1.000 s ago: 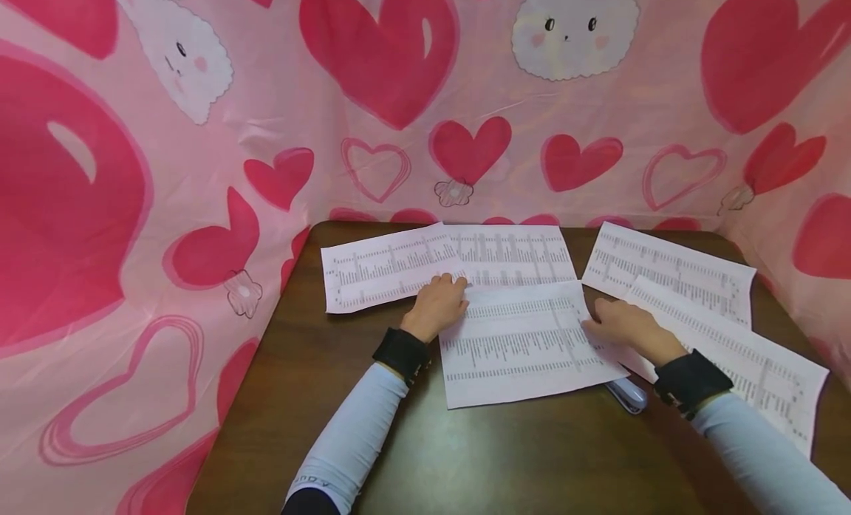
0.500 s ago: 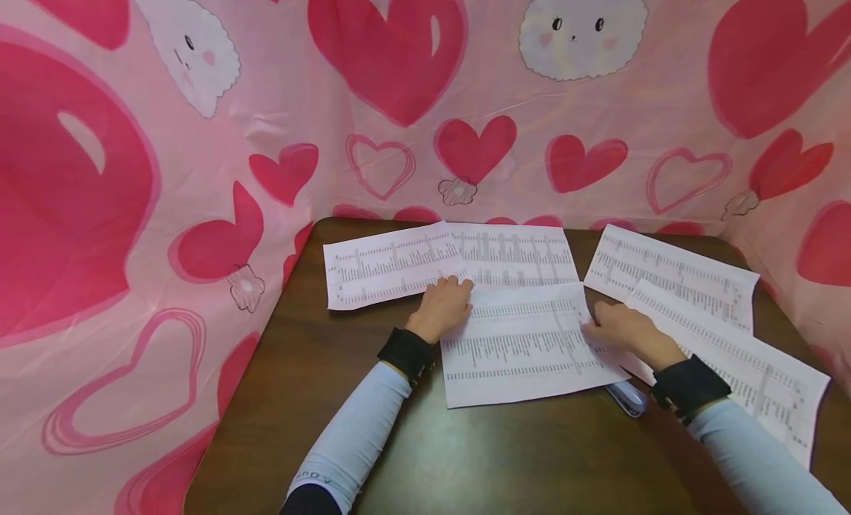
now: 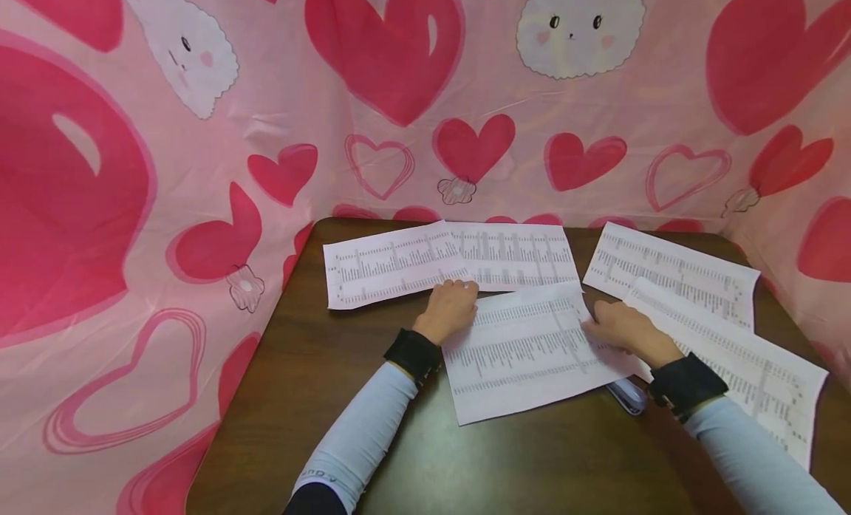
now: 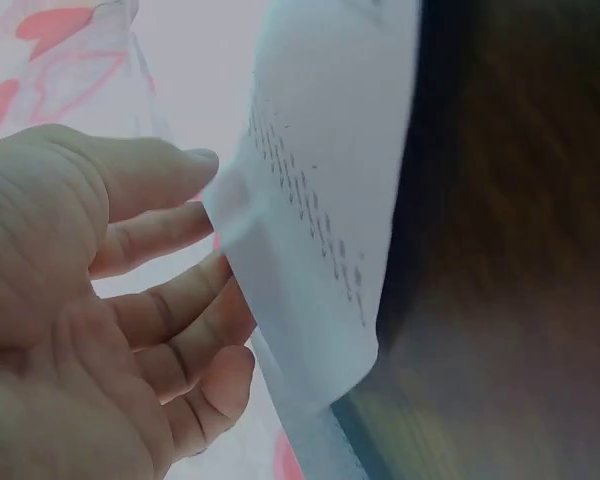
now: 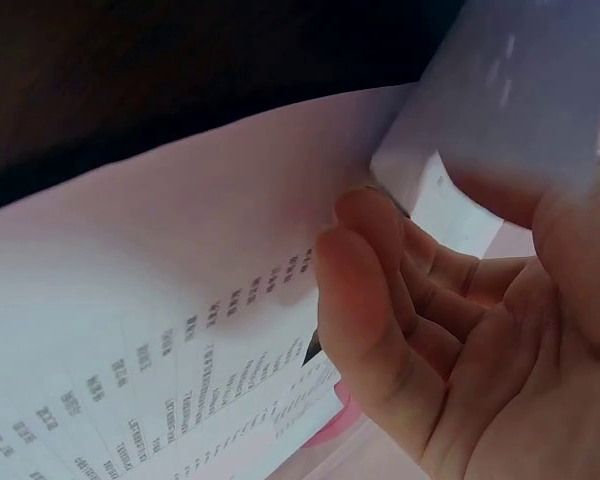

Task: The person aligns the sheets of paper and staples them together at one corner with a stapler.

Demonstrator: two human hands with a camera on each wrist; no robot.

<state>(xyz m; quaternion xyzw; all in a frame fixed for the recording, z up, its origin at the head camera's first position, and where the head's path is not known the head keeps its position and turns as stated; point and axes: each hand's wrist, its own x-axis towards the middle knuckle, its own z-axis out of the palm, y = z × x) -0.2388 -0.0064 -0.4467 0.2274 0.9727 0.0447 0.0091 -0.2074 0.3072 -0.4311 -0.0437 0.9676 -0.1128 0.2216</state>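
Observation:
A printed sheet of paper (image 3: 518, 352) is held between both hands at the middle of the table, tilted with its near edge toward me. At its far left edge my left hand (image 3: 448, 308) pinches it; in the left wrist view the thumb (image 4: 170, 172) lies at the paper's edge with the other fingers behind. My right hand (image 3: 621, 326) grips the right edge, and in the right wrist view the sheet (image 5: 520, 90) partly covers the thumb. Half hidden below the sheet's right corner lies a pale blue stapler (image 3: 628, 395).
Two overlapping printed sheets lie at the back left: one slanted (image 3: 392, 267), one straighter (image 3: 515, 253). On the right, a far sheet (image 3: 671, 267) is overlapped by a nearer sheet (image 3: 738, 360). The brown table (image 3: 299, 397) meets a pink heart-patterned cloth (image 3: 372, 86) behind.
My left hand has moved slightly right and nearer. The held sheet has turned, its near left corner shifting right and toward me. The right hand stays almost in place.

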